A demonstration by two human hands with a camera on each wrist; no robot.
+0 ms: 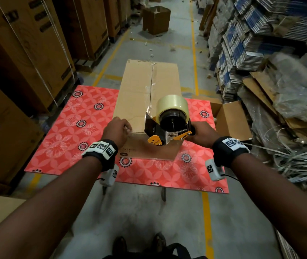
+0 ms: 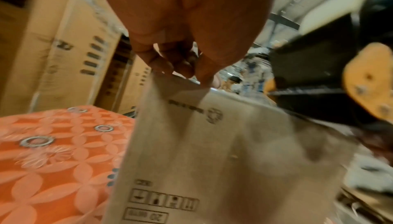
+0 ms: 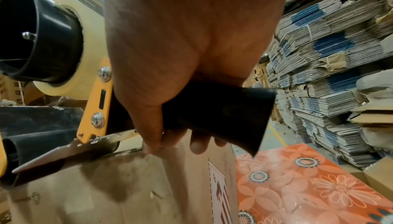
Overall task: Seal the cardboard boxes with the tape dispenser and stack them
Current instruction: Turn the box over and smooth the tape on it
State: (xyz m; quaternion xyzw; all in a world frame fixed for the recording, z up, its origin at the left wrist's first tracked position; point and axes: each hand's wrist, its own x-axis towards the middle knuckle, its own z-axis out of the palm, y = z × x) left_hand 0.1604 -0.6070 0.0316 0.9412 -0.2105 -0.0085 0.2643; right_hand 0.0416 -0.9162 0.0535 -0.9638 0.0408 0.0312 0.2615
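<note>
A long cardboard box (image 1: 145, 86) lies on the red floral table (image 1: 70, 128), with clear tape along its centre seam. My right hand (image 1: 201, 132) grips the black handle of the tape dispenser (image 1: 167, 128), which sits at the box's near end, its blade over the near face. The clear tape roll (image 1: 173, 104) stands on top. In the right wrist view the fingers wrap the dispenser handle (image 3: 223, 110) above the box (image 3: 106, 194). My left hand (image 1: 118, 128) is at the near top edge, left of the dispenser. Its fingertips (image 2: 180, 69) pinch the edge of the box (image 2: 212, 152).
An open small box (image 1: 231, 118) sits at the table's right edge. Tall stacked cartons (image 1: 18, 53) line the left. Piles of flattened cardboard (image 1: 251, 34) and loose strapping (image 1: 298, 161) crowd the right. Another open box (image 1: 155, 19) stands far down the aisle.
</note>
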